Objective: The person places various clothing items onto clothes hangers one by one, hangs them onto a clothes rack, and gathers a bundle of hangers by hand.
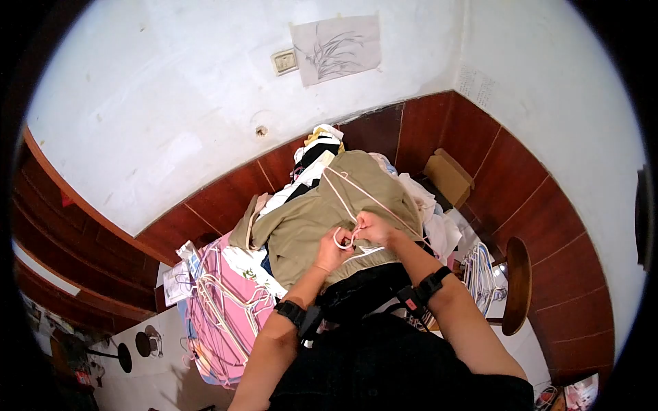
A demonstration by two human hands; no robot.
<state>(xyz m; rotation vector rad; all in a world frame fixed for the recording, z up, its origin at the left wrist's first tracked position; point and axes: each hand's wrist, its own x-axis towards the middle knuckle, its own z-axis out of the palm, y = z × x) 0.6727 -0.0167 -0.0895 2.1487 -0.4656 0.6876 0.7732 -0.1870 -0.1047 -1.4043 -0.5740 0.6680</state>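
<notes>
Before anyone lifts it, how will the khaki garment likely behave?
The khaki garment would probably flop, since it drapes in soft folds. It may sag unevenly, being broadly spread, and might snag the pink hanger held over it.

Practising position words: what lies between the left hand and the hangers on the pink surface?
Mainly khaki garment, then white cloth with green print: head view.

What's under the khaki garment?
At the lower left edge of the khaki garment, white printed cloth shows; at its right, pale pink cloth. Whatever lies beneath its middle is covered.
</notes>
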